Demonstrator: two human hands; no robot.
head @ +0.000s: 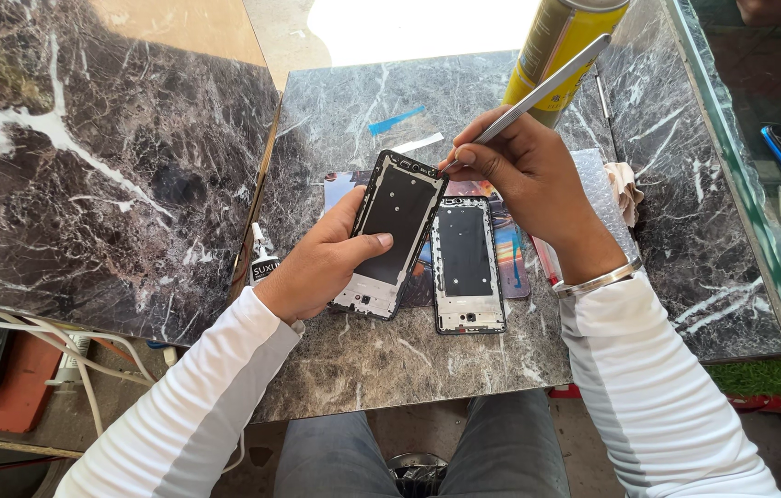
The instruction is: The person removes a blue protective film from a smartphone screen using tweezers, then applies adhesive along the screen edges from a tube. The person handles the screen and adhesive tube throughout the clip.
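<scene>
— Phone frame (393,235), black, tilted above the marble table (390,360): who holds it?
— Left hand (321,263), fingers wrapped around its edge, thumb across the back.
— And the right hand (519,171)?
— Its fingers pinch metal tweezers (538,89) at the frame's top corner. A second frame (467,265) lies flat alongside; a yellow can (561,46) stands beyond.
</scene>
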